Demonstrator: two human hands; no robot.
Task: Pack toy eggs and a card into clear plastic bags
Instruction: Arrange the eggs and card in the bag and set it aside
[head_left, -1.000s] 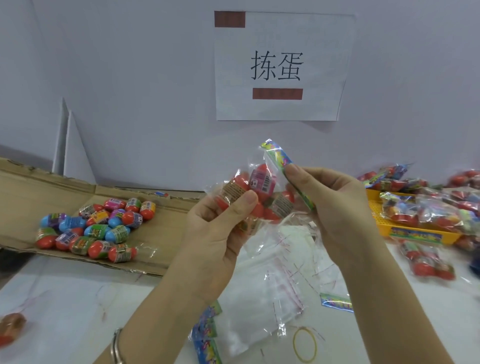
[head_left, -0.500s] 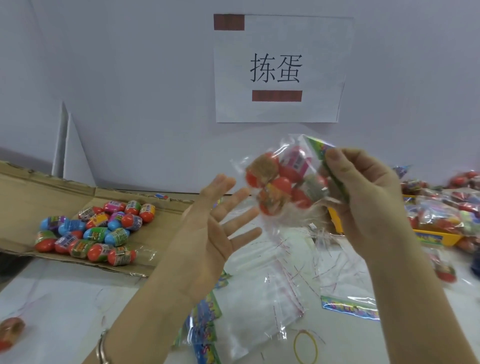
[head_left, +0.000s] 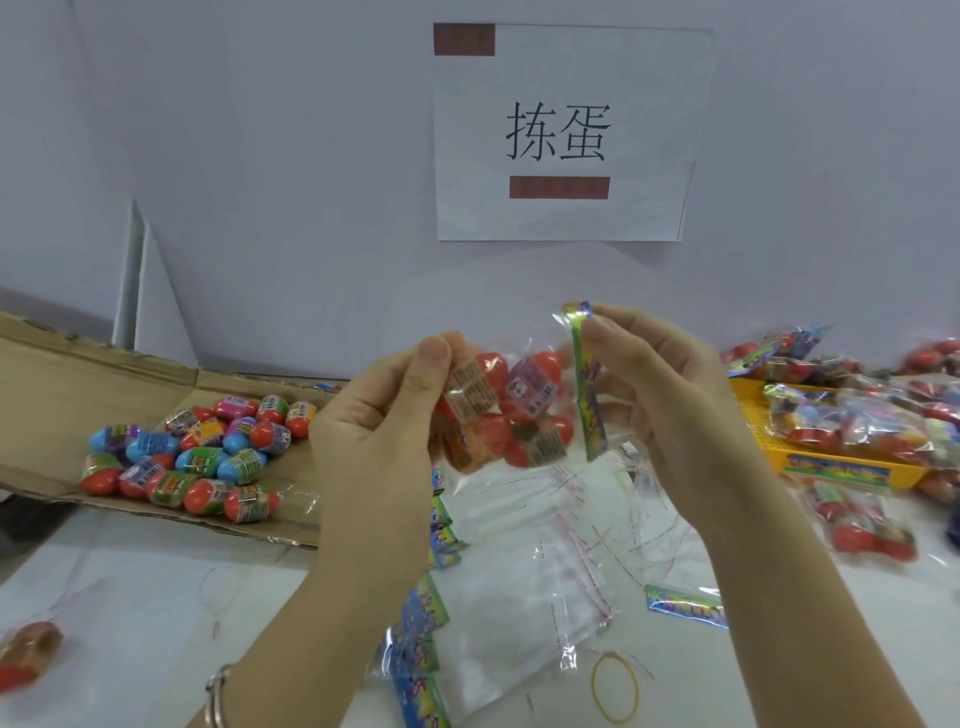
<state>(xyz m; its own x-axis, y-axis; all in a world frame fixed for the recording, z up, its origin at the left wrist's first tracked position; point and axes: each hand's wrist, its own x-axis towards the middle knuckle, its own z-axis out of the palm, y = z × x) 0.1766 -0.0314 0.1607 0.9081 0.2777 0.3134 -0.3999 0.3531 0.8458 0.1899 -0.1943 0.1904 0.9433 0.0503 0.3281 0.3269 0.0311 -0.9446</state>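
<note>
A clear plastic bag (head_left: 511, 410) filled with several red toy eggs is held up in front of me between both hands. My left hand (head_left: 384, 436) grips its left side, thumb up against the eggs. My right hand (head_left: 670, 405) pinches the bag's right end, where a green printed card (head_left: 586, 387) stands on edge inside. Loose toy eggs (head_left: 192, 457) in red, blue, green and pink lie on a flattened cardboard box (head_left: 67, 384) at the left. Empty clear bags (head_left: 561, 566) are spread on the white table below my hands.
A yellow tray (head_left: 810, 457) heaped with packed bags stands at the right, more packed bags (head_left: 867, 525) in front of it. Spare cards (head_left: 421, 629) lie under my left arm and one card (head_left: 685, 605) at right. A rubber band (head_left: 615, 686) and a stray egg (head_left: 28, 654) lie near the front.
My left hand, open and away from the bag half a second ago, has come back and taken hold of its left side. The bag has dropped slightly and turned.
</note>
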